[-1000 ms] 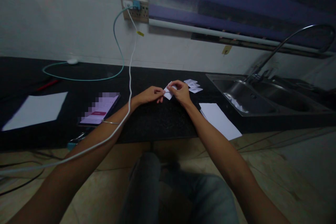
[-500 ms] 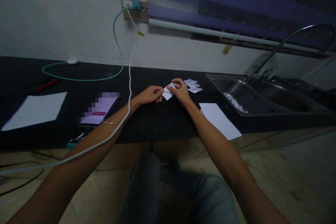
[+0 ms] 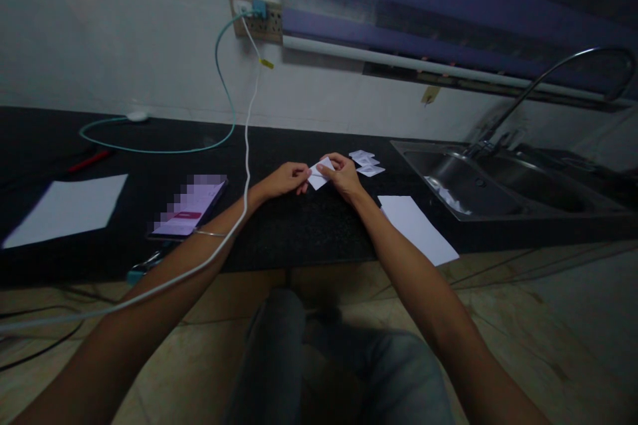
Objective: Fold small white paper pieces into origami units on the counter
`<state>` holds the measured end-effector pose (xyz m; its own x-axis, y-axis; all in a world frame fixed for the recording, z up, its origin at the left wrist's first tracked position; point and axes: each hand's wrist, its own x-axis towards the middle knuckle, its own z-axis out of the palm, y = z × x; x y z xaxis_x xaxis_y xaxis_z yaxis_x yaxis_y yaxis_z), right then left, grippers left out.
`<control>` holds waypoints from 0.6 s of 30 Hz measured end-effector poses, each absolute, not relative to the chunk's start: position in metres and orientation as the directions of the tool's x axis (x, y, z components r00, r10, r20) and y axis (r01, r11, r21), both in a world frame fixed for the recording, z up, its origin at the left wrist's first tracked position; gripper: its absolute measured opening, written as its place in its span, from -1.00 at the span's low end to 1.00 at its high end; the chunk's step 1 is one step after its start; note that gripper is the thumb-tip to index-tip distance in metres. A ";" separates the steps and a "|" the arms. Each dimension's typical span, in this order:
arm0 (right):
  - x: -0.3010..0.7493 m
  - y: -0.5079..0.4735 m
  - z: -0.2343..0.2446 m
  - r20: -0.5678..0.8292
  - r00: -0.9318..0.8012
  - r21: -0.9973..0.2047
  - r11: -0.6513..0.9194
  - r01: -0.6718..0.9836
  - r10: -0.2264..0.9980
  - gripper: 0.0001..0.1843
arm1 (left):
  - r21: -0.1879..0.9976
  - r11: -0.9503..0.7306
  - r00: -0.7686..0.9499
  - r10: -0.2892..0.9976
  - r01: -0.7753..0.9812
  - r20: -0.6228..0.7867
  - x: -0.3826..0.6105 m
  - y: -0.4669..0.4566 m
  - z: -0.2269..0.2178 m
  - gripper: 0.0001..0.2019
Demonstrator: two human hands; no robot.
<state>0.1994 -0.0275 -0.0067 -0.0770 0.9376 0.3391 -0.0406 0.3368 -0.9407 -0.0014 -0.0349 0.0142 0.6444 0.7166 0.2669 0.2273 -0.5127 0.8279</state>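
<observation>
Head view: from where I stand, both hands are over the black counter (image 3: pixel 309 232), sharing one small white paper (image 3: pixel 320 178), which sits right between them, tilted cornerwise. Left hand (image 3: pixel 289 179) nearly closed, thumb and index pinching the paper's left corner, other fingers curled under. Right hand (image 3: pixel 345 176) half curled around the right side, thumb pressed flat on top, fingers behind; grip snug, no gap at the thumb. Can't tell if the paper touches the counter. Just beyond the right hand, three folded pieces (image 3: pixel 367 163) lie overlapping. Sheet stack (image 3: pixel 417 229) near the right forearm, sink (image 3: pixel 461 179) with its tap (image 3: pixel 551 70) further right. Near the left forearm: phone (image 3: pixel 192 207), screen lit, part pixelated; one larger sheet (image 3: pixel 70 207) left of that, red item (image 3: pixel 90 161) behind it, too dim to name. Bangle (image 3: pixel 209 233) on the left forearm. White cable (image 3: pixel 248 146) drops from the socket (image 3: pixel 269 23) and crosses in front of that forearm; teal cable (image 3: pixel 219 66) loops onto the counter
</observation>
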 end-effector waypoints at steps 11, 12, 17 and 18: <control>0.198 -0.035 -0.001 0.352 -0.060 -0.935 0.354 0.013 0.934 -0.59 | 0.811 -0.550 0.681 0.674 0.201 0.288 -0.001 -0.034 0.015 -0.45; 0.198 -0.035 0.000 0.343 -0.058 -0.939 0.345 0.016 0.937 -0.59 | 0.808 -0.553 0.681 0.673 0.203 0.289 -0.001 -0.034 0.015 -0.45; 0.198 -0.033 -0.003 0.325 -0.097 -0.945 0.327 0.008 0.941 -0.56 | 0.785 -0.571 0.638 0.702 0.240 0.317 -0.003 -0.031 0.012 -0.53; 0.197 -0.034 -0.004 0.320 -0.119 -0.946 0.324 0.016 0.940 -0.55 | 0.777 -0.576 0.619 0.714 0.254 0.327 -0.003 -0.031 0.012 -0.55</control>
